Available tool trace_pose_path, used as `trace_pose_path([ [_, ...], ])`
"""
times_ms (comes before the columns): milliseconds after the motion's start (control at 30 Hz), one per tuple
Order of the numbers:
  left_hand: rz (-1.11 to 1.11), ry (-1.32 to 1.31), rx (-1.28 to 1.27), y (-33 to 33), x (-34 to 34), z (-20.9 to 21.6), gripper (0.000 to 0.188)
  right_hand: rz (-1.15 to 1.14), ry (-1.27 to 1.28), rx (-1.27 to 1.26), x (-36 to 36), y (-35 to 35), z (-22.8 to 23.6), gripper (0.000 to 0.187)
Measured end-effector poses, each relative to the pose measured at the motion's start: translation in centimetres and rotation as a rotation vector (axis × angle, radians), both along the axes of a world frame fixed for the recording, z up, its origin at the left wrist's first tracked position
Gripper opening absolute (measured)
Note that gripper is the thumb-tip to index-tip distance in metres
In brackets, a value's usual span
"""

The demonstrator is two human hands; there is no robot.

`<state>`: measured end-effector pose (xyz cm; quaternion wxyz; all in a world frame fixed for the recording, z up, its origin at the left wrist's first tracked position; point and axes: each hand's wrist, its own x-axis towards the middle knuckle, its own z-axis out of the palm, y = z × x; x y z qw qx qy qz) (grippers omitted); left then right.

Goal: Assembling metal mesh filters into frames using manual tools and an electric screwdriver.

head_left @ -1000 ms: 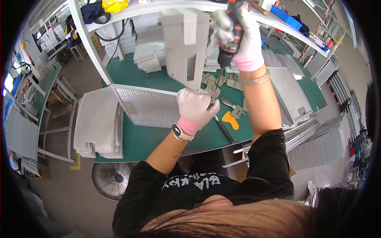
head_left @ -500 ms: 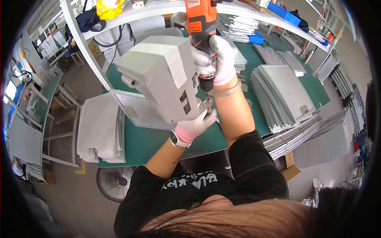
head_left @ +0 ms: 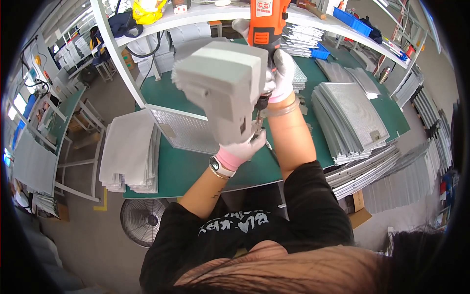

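Note:
My right hand (head_left: 283, 73), in a white glove, is wrapped round the lower body of an orange and black power drill (head_left: 268, 24). Its black chuck (head_left: 262, 101) points downward with a thin bit. My gloved left hand (head_left: 242, 148) is below, its fingers closed at a small metal piece (head_left: 257, 126) by the bit's tip. Whether they touch is unclear. A boxy grey housing (head_left: 223, 73) is close in front and covers part of both hands; how it is held or attached is hidden. Behind it a framed mesh panel (head_left: 183, 128) leans at a tilt over the green tabletop (head_left: 200, 181).
Stacked mesh panels (head_left: 128, 147) stand at the left; another stack (head_left: 350, 115) lies on the right. A white shelf (head_left: 196, 22) spans the far side, carrying a yellow bag (head_left: 148, 11) and a blue bin (head_left: 352, 20). A floor fan (head_left: 144, 220) sits below the table.
The drill, both hands and the grey housing have shifted right in the view, and the housing has turned slightly. The background has also shifted a little. Both hands keep their grip.

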<state>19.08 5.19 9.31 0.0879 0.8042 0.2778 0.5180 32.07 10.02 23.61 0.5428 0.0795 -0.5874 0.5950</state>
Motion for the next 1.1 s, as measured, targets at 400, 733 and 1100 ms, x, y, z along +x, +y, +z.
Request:
trace_pose_path([
  [400,-0.025,0.536,0.140,-8.8,-8.7,-0.6,0.030,-1.049,-0.140,0.264,3.2,-0.8,5.6,0.015],
  [733,-0.192,1.052,-0.042,-11.6,-18.7,-9.5,0.039,-0.285,0.017,-0.117,1.0,-2.5,2.5,0.025],
  [1100,0.184,0.458,-0.037,-9.8,-8.6,-4.2,0.020,-0.467,-0.071,-0.248,-1.4,-8.3,-0.9,0.044],
])
